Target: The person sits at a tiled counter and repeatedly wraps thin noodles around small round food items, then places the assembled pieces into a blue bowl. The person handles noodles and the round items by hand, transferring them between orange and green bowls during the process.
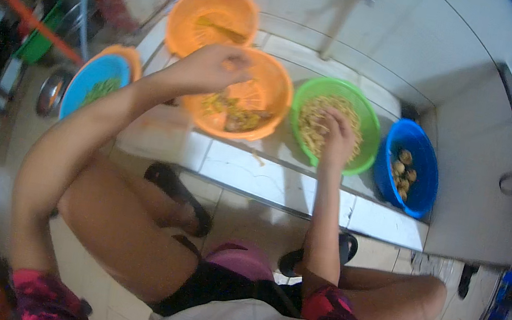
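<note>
My left hand (225, 66) is raised over the nearer orange basket (280, 87), its fingers curled together; what they hold, if anything, is too blurred to make out. Yellowish-brown scraps (236, 117) lie in that basket. My right hand (338, 129) reaches down into a green basket (371, 114), fingertips closed among pale, thin strands that look like bean sprouts (314, 122). Both baskets stand on a low white-tiled ledge (261, 173) in front of me.
Behind is another orange basket (192, 8) with yellowish scraps. A blue basin (424, 185) with several round brownish things stands right. At left, a light-blue basin (74, 90) holds greens, near a metal bowl (51, 93). A pipe (338, 30) runs up the tiled wall.
</note>
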Available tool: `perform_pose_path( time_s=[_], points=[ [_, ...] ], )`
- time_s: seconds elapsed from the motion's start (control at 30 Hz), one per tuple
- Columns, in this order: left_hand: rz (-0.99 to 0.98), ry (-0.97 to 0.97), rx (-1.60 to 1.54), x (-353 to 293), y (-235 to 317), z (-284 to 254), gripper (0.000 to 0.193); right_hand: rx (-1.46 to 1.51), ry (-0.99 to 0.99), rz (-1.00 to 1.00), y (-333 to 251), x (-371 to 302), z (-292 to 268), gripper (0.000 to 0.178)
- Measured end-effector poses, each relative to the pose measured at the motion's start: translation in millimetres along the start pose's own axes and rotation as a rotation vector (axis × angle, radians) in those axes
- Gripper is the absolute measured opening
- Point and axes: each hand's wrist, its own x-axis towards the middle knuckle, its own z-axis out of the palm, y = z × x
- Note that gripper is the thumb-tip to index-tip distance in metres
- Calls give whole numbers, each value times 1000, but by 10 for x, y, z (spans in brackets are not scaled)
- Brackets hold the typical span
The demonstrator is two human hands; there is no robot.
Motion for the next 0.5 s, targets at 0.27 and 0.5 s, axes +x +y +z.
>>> perform_pose_path(
  time_s=[0.27,0.5],
  points=[
    [263,422,-105,-90,127,-67,32,-552,-674,-66,289,-41,741,20],
    [237,554,-173,4,92,-163,26,-594,-1017,-177,1209,516,1960,39]
  ],
)
